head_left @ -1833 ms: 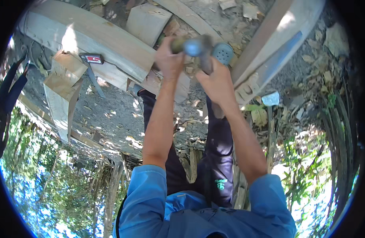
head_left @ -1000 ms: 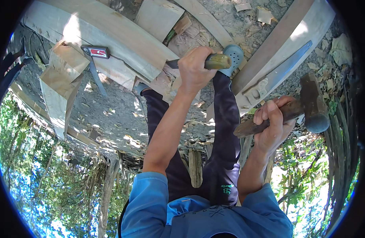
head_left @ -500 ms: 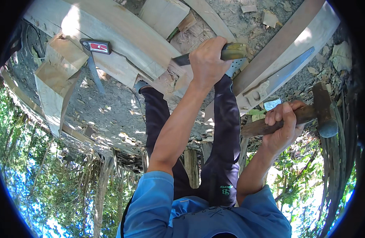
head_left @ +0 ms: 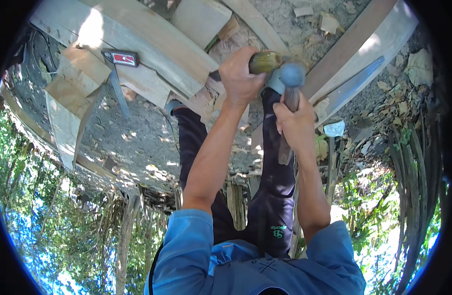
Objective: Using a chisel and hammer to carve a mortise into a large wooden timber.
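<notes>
My left hand (head_left: pixel 237 73) is wrapped round a chisel (head_left: pixel 265 62), its yellowish-brown handle end sticking out to the right. The chisel lies nearly level, and its dark blade points left toward the end of a thick pale timber beam (head_left: pixel 152 37). My right hand (head_left: pixel 296 123) grips the wooden handle of a hammer (head_left: pixel 292 75). The blurred grey hammer head is beside the butt of the chisel handle; whether they touch I cannot tell. Between my shoes and the beam lie chopped wood pieces, partly hidden by my left hand.
A black-handled tool with a thin grey blade (head_left: pixel 122 58) rests on the left timber. A cut wood block (head_left: pixel 78 78) stands farther left. On the right a handsaw (head_left: pixel 353 82) lies along a long plank (head_left: pixel 351 46). A crumpled clear plastic piece (head_left: pixel 334 129) sits among dry leaves.
The hammer has swung from the far right, inward and away from me, to the chisel's handle end. My left hand has shifted slightly left with the chisel.
</notes>
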A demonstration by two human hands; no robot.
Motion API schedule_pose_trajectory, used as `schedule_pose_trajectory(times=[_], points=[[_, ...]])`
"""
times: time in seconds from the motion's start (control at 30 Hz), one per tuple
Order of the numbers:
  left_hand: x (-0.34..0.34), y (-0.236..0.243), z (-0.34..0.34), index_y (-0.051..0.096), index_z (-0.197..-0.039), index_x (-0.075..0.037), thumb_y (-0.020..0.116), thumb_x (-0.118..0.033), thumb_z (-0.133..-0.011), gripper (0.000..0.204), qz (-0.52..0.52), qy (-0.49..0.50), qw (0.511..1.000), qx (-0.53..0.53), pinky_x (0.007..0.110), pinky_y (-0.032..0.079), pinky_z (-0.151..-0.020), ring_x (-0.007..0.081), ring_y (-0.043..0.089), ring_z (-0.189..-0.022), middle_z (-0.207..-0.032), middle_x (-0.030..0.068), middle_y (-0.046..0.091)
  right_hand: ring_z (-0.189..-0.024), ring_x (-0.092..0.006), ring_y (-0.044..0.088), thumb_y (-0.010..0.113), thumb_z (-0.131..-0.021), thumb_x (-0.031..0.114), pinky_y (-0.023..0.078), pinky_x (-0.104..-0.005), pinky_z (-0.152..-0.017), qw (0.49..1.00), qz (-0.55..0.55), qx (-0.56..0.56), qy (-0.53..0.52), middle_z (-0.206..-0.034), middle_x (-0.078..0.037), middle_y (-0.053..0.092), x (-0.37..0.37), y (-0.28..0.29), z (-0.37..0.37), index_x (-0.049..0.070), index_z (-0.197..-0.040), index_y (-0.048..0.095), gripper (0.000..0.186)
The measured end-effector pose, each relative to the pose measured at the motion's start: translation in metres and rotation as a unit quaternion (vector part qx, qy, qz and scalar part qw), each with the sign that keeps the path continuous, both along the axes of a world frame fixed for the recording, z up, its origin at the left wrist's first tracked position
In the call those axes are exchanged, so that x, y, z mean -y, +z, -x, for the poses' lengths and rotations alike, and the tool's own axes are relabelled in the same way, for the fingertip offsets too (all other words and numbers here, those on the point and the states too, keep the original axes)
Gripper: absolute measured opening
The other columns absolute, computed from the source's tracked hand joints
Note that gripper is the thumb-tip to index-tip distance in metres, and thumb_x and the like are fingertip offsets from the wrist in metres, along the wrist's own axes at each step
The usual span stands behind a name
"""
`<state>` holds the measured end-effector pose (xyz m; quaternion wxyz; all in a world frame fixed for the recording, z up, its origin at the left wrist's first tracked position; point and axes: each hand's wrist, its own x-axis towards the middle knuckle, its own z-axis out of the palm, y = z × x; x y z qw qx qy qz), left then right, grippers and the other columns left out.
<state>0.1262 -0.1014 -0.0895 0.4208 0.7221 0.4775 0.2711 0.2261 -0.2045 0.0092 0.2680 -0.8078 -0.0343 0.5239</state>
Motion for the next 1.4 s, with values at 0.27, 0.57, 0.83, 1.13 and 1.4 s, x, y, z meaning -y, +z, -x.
schedule_pose_trajectory(times=[0.27,0.57,0.83,1.13,1.4], points=[[0.004,-0.006,-0.02,0.065,-0.092,-0.008,0.084,-0.011,-0.064,0.034,-0.027,0.009,0.996,-0.084,0.038,0.053,-0.065,0.0336,0.068,-0.073,-0.079,0.0128,0.067,-0.048,-0.0103,0.05,0.063,-0.084,0.008,0.04,-0.0254,-0.046,0.984,-0.066,-0.045,-0.157,-0.066,-0.005,0.055,-0.014,-0.01,-0.022,0.001,-0.093,0.054,0.014],[0.003,-0.008,-0.014,0.066,-0.093,-0.008,0.083,-0.01,-0.065,0.033,-0.015,-0.005,0.995,-0.101,0.04,0.053,-0.066,0.0341,0.067,-0.074,-0.08,0.0133,0.068,-0.06,-0.0197,0.057,0.064,-0.08,0.012,0.046,-0.0334,-0.056,1.0,0.003,0.0,-0.03,-0.07,-0.009,0.06,-0.018,-0.009,-0.029,-0.001,-0.095,0.059,0.02],[0.026,0.005,-0.032,0.066,-0.089,-0.008,0.083,-0.01,-0.065,0.029,-0.005,-0.032,0.996,-0.079,0.037,0.053,-0.065,0.0305,0.068,-0.074,-0.08,0.0121,0.068,-0.055,-0.0153,0.056,0.065,-0.084,0.013,0.045,-0.0302,-0.054,0.995,0.0,0.025,-0.092,-0.067,-0.007,0.059,0.013,-0.003,-0.057,0.001,-0.096,0.059,0.018],[0.03,0.001,-0.023,0.065,-0.089,-0.006,0.084,-0.007,-0.057,0.037,0.003,-0.016,0.997,-0.07,0.037,0.053,-0.065,0.0299,0.068,-0.074,-0.082,0.011,0.068,-0.046,-0.011,0.047,0.064,-0.085,0.005,0.038,-0.0254,-0.046,0.982,-0.053,0.036,-0.18,-0.062,-0.002,0.05,0.024,0.019,-0.097,0.005,-0.09,0.053,0.012],[0.033,-0.001,-0.027,0.065,-0.088,-0.006,0.081,-0.005,-0.057,0.035,-0.001,-0.004,0.999,-0.054,0.037,0.053,-0.065,0.0295,0.067,-0.074,-0.082,0.0107,0.068,-0.049,-0.0107,0.047,0.064,-0.085,0.003,0.038,-0.0251,-0.046,0.974,-0.079,0.026,-0.212,-0.065,-0.002,0.049,0.02,0.038,-0.088,0.005,-0.09,0.052,0.013]])
